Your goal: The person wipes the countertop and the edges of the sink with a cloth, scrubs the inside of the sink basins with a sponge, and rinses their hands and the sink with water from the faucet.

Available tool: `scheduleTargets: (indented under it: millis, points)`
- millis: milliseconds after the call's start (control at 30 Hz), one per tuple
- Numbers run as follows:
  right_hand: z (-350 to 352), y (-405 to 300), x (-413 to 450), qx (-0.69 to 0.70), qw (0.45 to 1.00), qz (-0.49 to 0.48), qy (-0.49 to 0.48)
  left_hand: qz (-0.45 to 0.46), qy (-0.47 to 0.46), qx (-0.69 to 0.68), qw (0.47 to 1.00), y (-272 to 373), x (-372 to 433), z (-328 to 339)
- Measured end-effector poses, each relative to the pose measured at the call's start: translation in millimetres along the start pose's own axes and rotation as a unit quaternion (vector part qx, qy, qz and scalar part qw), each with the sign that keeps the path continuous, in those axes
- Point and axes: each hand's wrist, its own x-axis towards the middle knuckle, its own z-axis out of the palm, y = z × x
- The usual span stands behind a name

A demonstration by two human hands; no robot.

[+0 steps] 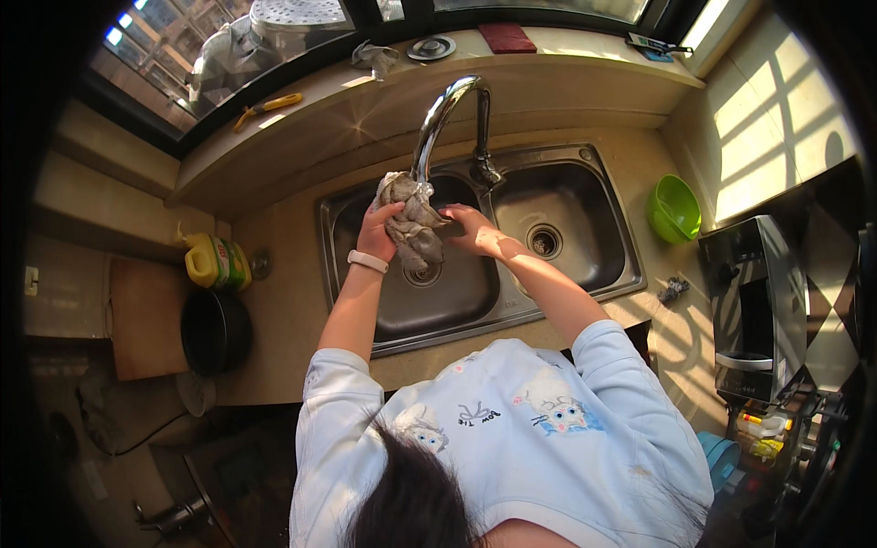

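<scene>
My left hand (380, 231) grips a wet, greyish cloth (411, 222) under the mouth of the chrome gooseneck faucet (438, 113). Water from the spout meets the top of the cloth. Just right of the cloth is my right hand (469, 229), its fingers apart and pointing at the cloth's edge; whether the fingertips touch it is hard to tell. Both hands are above the left basin (438, 301) of a stainless steel double sink, whose drain shows partly below the cloth. The right basin (589, 240) has a round drain strainer.
A yellow jug (218, 262), a black pot (216, 332) and a cutting board (145, 318) stand left. Green bowls (675, 209) and a scouring pad (674, 289) lie right, beside a black appliance (754, 308). On the sill are a yellow-handled tool (270, 105), a rag (375, 58) and a sink strainer (431, 48).
</scene>
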Motion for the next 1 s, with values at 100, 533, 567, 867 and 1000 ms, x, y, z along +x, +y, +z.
scheduleTargets:
  millis: [100, 533, 567, 867, 1000]
  points:
    - [0, -2, 6, 0.202, 0.971, 0.127, -0.025, -0.011, 0.003, -0.004, 1.000, -2, -2, -11]
    - [-10, -69, 38, 0.393, 0.914, 0.047, -0.086, 0.247, 0.144, 0.623, 0.728, -27, -35, -22]
    - [-4, -79, 35, 0.408, 0.903, 0.074, -0.112, 0.192, 0.059, 0.526, 0.826, -21, -33, -7]
    - [14, -25, -7, 0.077, 0.972, 0.099, -0.199, 0.047, -0.075, 0.600, 0.795, 14, -32, 6]
    - [33, 35, -32, -0.030, 0.962, 0.225, -0.148, 0.179, 0.008, 0.524, 0.832, 36, -26, 28]
